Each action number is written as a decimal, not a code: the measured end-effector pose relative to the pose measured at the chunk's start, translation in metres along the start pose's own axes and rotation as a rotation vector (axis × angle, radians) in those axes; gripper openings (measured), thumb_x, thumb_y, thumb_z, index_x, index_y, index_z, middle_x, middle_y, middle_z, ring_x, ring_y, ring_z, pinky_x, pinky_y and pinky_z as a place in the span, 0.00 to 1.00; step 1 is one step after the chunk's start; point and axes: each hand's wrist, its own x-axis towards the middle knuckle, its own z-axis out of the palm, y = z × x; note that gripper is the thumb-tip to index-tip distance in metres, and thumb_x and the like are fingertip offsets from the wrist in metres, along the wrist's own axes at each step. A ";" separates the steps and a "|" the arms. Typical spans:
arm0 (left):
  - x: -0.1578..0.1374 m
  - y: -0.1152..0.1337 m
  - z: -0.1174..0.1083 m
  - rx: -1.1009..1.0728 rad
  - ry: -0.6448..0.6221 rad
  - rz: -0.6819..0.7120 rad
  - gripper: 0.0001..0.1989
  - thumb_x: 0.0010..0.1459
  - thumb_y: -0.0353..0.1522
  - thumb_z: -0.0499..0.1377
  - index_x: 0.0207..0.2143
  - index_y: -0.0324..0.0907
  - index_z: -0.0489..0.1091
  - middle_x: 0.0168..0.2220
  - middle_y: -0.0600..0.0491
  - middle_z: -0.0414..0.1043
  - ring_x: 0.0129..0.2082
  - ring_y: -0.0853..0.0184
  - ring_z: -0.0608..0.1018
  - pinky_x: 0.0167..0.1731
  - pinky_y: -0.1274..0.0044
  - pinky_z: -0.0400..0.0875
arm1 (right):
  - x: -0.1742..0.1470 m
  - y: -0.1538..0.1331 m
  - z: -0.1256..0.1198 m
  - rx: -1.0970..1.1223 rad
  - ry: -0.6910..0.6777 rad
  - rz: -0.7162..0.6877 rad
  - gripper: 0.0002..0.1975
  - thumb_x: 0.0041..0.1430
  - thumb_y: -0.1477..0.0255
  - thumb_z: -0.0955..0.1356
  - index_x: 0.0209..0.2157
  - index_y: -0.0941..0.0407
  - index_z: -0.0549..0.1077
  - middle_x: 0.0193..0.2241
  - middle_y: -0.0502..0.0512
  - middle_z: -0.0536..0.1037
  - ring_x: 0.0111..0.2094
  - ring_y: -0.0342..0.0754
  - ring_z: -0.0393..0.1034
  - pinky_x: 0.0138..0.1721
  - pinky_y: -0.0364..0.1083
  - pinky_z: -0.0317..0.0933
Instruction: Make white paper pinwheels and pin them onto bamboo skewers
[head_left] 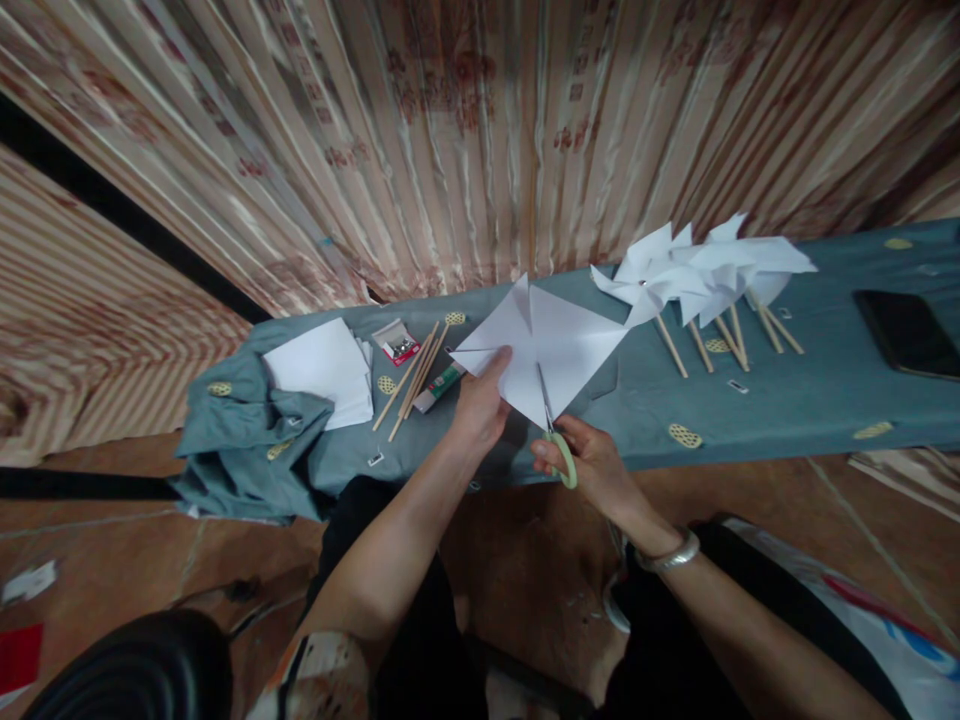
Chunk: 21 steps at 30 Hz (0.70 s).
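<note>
A square white sheet of paper (pixel 577 340) is held up over the table, one corner pointing toward me. Slits run in from its far and left corners. My left hand (pixel 481 405) grips its lower left side, thumb on top and the other fingers underneath. In my right hand (pixel 592 460) is a pair of scissors with pale green handles (pixel 568 470). Their blades lie along the near corner of the paper, pointing to its middle. Several finished paper pinwheels (pixel 701 270) on wooden sticks lie close together to the right of the sheet.
A stack of white paper (pixel 322 370) lies on the left of the cloth-covered table (pixel 637 440). Near it are an opened red-and-white box of pins (pixel 396 342), several wooden sticks (pixel 420 375) and a green-and-white box (pixel 441 388). A black phone (pixel 909 332) lies far right. Curtains hang behind.
</note>
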 end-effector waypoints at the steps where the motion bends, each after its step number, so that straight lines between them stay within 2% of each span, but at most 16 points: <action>1: 0.000 0.000 0.000 0.010 0.008 -0.007 0.03 0.53 0.27 0.64 0.33 0.39 0.75 0.31 0.52 0.79 0.30 0.68 0.79 0.37 0.76 0.71 | 0.000 -0.001 0.000 -0.008 0.000 -0.001 0.20 0.46 0.58 0.75 0.36 0.55 0.72 0.20 0.47 0.76 0.24 0.45 0.73 0.25 0.41 0.64; 4: -0.001 -0.002 0.000 0.028 0.020 -0.009 0.05 0.51 0.28 0.66 0.32 0.38 0.75 0.29 0.53 0.78 0.27 0.69 0.77 0.33 0.77 0.70 | -0.001 -0.003 0.000 -0.045 0.006 -0.003 0.20 0.47 0.56 0.74 0.36 0.56 0.72 0.21 0.48 0.77 0.24 0.45 0.73 0.25 0.42 0.65; 13: -0.001 -0.004 -0.004 0.064 0.000 0.000 0.05 0.51 0.30 0.65 0.32 0.39 0.76 0.30 0.53 0.78 0.27 0.69 0.76 0.30 0.78 0.70 | -0.001 -0.006 0.001 -0.096 0.017 -0.012 0.22 0.47 0.54 0.73 0.36 0.56 0.73 0.21 0.49 0.77 0.24 0.46 0.72 0.25 0.42 0.63; 21: 0.000 -0.004 -0.005 0.040 -0.005 0.007 0.07 0.49 0.29 0.67 0.32 0.38 0.75 0.30 0.53 0.78 0.27 0.69 0.76 0.33 0.76 0.70 | -0.002 -0.006 0.002 -0.098 0.029 -0.005 0.21 0.47 0.54 0.73 0.36 0.56 0.73 0.22 0.49 0.77 0.23 0.46 0.72 0.24 0.42 0.63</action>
